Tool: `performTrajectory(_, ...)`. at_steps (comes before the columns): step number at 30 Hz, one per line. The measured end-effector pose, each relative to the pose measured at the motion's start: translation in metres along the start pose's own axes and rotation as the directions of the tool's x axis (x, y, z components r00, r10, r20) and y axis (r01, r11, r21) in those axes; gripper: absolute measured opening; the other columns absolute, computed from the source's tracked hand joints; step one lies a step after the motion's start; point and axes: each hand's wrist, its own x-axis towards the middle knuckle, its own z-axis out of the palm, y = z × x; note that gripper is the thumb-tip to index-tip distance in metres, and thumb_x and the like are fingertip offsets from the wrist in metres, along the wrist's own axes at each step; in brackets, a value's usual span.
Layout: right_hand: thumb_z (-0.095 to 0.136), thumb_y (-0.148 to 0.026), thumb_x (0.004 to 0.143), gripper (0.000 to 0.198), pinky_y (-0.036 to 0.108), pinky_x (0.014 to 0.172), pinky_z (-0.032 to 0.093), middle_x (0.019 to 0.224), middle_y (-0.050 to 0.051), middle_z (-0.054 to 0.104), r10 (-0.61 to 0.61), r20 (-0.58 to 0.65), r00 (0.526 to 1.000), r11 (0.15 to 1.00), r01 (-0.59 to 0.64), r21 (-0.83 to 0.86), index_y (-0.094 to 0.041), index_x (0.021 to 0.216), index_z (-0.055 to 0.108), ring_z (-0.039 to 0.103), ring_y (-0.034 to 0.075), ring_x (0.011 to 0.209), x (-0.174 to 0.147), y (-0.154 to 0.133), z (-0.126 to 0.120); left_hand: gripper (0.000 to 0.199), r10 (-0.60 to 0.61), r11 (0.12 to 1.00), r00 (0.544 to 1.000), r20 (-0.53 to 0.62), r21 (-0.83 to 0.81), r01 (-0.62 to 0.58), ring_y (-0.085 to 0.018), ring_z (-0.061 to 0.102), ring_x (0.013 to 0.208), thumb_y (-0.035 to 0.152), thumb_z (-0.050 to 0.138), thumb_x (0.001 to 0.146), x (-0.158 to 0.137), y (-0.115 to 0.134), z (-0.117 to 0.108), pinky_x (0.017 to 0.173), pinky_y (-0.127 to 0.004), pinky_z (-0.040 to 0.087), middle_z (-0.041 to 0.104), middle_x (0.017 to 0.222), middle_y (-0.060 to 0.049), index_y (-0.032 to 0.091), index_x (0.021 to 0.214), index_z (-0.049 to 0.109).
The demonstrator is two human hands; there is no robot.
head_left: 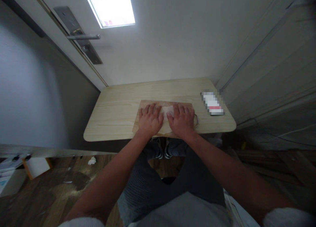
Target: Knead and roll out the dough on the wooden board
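Note:
A wooden cutting board [145, 103] with a metal loop handle [196, 120] at its right end lies near the front edge of the small table. A thin, pale, flat sheet [168, 111] is spread on the board; I cannot tell its material. My left hand [150, 119] rests palm down on the sheet's left part, fingers stretched forward and slightly apart. On the right part, my right hand [182, 119] lies flat in the same way, its thumb toward the left one. Both hands cover much of the sheet.
A phone [212, 103], partly pixelated, lies at the table's [111, 112] right end. Behind stands a white door with a metal handle [84, 37] and a bright window [115, 6]. My legs are under the front edge. Crumpled paper [92, 160] lies on the floor at left.

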Motion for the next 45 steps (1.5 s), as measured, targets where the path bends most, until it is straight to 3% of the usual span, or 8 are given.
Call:
performTrajectory(11,0.027,-0.049,0.101,0.061,0.056,0.113,0.011,0.147,0.017,0.049,-0.016,-0.014,1.0,1.0,0.016,-0.011,-0.011,0.145,0.044,0.039,0.033,0.134,-0.011,0.001,0.002,0.052,0.037,0.999,0.999,-0.023,-0.014,-0.037,-0.029,0.033,0.143,0.048,0.024,0.1,-0.01,0.002,-0.001,0.118,-0.054,0.018,0.042,0.155,-0.006,0.028,0.142,0.047)
performTrajectory(21,0.028,-0.05,0.101,0.063,0.056,0.115,0.01,0.15,0.017,0.046,-0.017,-0.028,0.999,1.0,0.017,0.011,-0.011,0.15,0.038,0.035,0.032,0.138,-0.026,0.001,-0.001,0.05,0.024,1.0,0.999,-0.021,-0.018,-0.025,-0.027,0.03,0.145,0.049,0.026,0.101,-0.023,0.005,-0.001,0.119,-0.052,0.019,0.04,0.156,-0.002,0.031,0.144,0.042)
performTrajectory(32,0.035,-0.05,0.1,0.065,0.06,0.115,0.009,0.149,0.02,0.047,-0.074,-0.119,0.99,0.993,0.084,0.083,-0.007,0.149,0.039,0.036,0.034,0.137,-0.047,0.008,0.006,0.048,0.082,0.995,0.99,-0.112,-0.056,-0.088,-0.028,0.036,0.142,0.045,0.032,0.101,-0.039,0.007,0.005,0.117,-0.05,0.025,0.048,0.151,-0.003,0.029,0.144,0.046)
performTrajectory(45,0.042,-0.055,0.097,0.075,0.061,0.117,0.008,0.152,0.021,0.041,-0.115,-0.117,0.986,0.99,0.124,0.073,-0.006,0.152,0.033,0.03,0.035,0.141,-0.078,0.009,0.0,0.042,0.089,0.99,0.99,-0.108,-0.098,-0.1,-0.028,0.035,0.143,0.04,0.037,0.101,-0.063,0.012,0.004,0.117,-0.051,0.025,0.053,0.147,0.0,0.031,0.139,0.053)
